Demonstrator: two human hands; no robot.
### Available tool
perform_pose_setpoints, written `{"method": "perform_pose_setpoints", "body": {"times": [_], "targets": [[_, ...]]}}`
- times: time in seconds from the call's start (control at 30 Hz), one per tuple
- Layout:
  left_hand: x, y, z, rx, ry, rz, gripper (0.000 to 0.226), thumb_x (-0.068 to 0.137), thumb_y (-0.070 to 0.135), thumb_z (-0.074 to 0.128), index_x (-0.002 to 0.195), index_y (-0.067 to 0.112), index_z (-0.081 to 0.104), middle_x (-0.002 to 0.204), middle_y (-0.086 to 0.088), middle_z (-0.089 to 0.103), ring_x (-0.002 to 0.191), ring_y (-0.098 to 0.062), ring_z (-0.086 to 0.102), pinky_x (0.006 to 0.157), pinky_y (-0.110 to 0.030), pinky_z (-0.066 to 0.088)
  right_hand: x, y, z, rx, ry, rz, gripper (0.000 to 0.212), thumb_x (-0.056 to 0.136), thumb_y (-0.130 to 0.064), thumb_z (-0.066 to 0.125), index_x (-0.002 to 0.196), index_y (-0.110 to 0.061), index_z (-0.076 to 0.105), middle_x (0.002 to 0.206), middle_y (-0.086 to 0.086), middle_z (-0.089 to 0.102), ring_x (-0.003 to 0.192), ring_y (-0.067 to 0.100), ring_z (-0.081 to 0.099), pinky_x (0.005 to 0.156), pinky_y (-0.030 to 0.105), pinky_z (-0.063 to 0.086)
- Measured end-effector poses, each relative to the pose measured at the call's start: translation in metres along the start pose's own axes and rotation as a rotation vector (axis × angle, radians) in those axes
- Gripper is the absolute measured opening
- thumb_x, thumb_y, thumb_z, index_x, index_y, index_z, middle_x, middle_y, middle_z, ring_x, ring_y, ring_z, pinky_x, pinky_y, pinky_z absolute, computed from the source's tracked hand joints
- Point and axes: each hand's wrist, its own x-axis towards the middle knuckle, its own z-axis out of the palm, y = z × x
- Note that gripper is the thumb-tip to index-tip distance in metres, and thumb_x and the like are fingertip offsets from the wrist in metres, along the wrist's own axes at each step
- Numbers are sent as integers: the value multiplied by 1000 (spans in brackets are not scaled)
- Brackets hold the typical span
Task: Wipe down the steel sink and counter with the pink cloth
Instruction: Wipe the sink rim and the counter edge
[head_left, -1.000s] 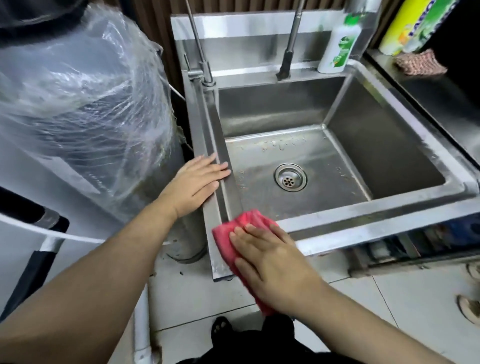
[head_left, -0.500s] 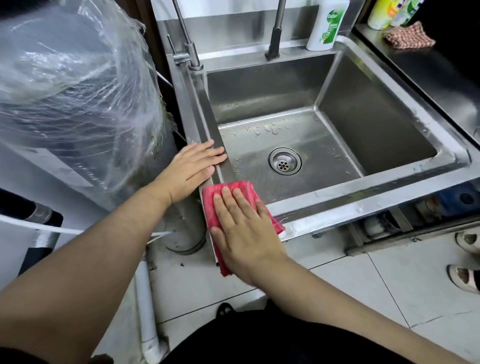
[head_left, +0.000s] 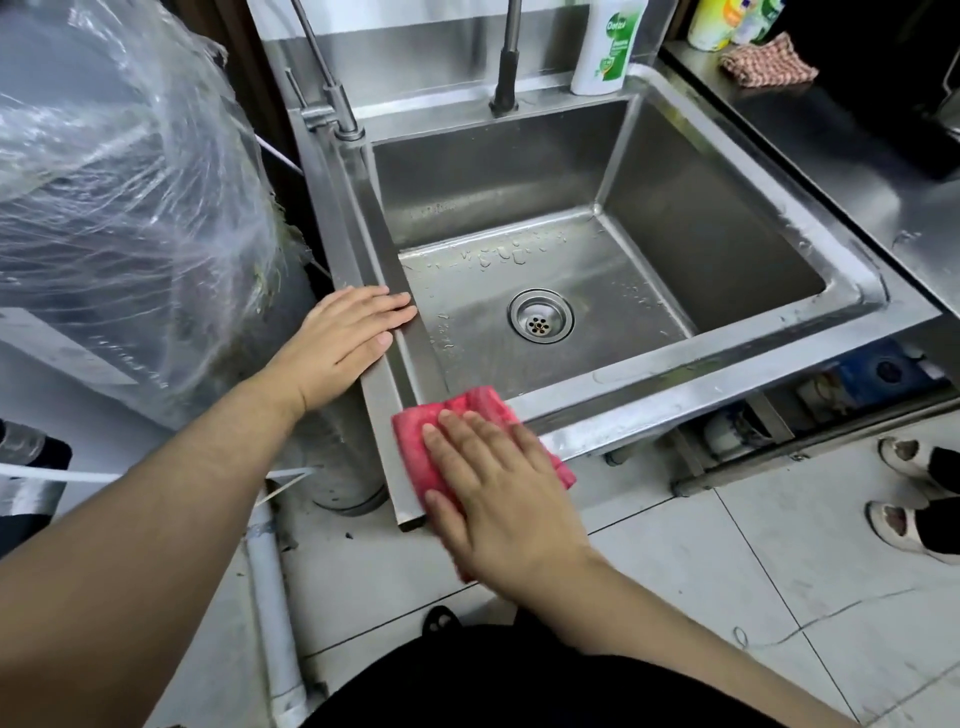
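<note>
Right hand (head_left: 509, 499), flat (no curled grip), still rubs pink cloth (head_left: 467, 410) on sink's (head_left: 675, 374) near-left corner; left hand (head_left: 343, 343) lies flat on its rim.

Hands: there were two, a left hand (head_left: 343, 343) and a right hand (head_left: 498, 488).
Cloths: two, one pink folded cloth (head_left: 467, 410) and one red-checked woven cloth (head_left: 769, 65).
Sinks: one square steel sink (head_left: 701, 218).
Drains: one round steel drain (head_left: 540, 315).
Taps: two, a thin steel tap (head_left: 332, 98) and a dark-based steel tap (head_left: 506, 67).
Soap bottles: one white plastic soap bottle (head_left: 608, 47).

The steel sink (head_left: 675, 374) carries the pink cloth (head_left: 467, 408) on its rim at the 7 o'clock corner and a white soap bottle (head_left: 608, 47) at 1 o'clock. The counter (head_left: 831, 171), at 2 o'clock, bears a checked cloth (head_left: 769, 65).
</note>
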Motion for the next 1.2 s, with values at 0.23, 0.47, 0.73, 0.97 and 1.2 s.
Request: {"method": "perform_pose_setpoints", "body": {"times": [0.23, 0.47, 0.73, 0.97, 1.2], "targets": [[-16, 47, -3, 19, -81, 26, 56, 94, 45, 15, 143, 20, 28, 149, 9, 28, 143, -12, 9, 117, -40, 6, -21, 155, -29, -100, 123, 408, 64, 89, -46, 13, 139, -19, 42, 146, 3, 42, 137, 20, 32, 115, 40, 15], [-75, 128, 17, -41, 38, -111, 49, 95, 33, 26, 136, 12, 43, 143, 2, 42, 138, -15, 27, 112, -34, 19, -11, 48, 7, -28, 271, 212, 48, 91, -39, 32, 128, -18, 56, 131, 1, 59, 124, 25, 50, 107, 49, 18], [-77, 138, 26, 65, -18, -153, 48, 94, 30, 29, 133, 11, 48, 141, -3, 46, 136, -20, 32, 112, -38, 19, -19, 189, -30, -112, 183, 362, 66, 89, -47, 13, 135, -18, 49, 139, 4, 51, 134, 21, 39, 115, 40, 19], [-76, 138, 20, 89, -41, -162, 53, 94, 35, 23, 131, 9, 50, 138, -4, 50, 133, -22, 37, 109, -40, 23, -10, 113, -6, -40, 281, 329, 49, 91, -40, 32, 129, -19, 56, 131, 3, 58, 127, 27, 46, 112, 49, 19], [-31, 188, 30, 9, -19, -122, 57, 94, 42, 22, 131, 9, 51, 138, -4, 50, 137, -21, 29, 111, -34, 16, -23, 184, -19, -41, 228, 165, 51, 93, -44, 27, 132, -22, 53, 138, 0, 53, 131, 21, 43, 113, 41, 21]]}}
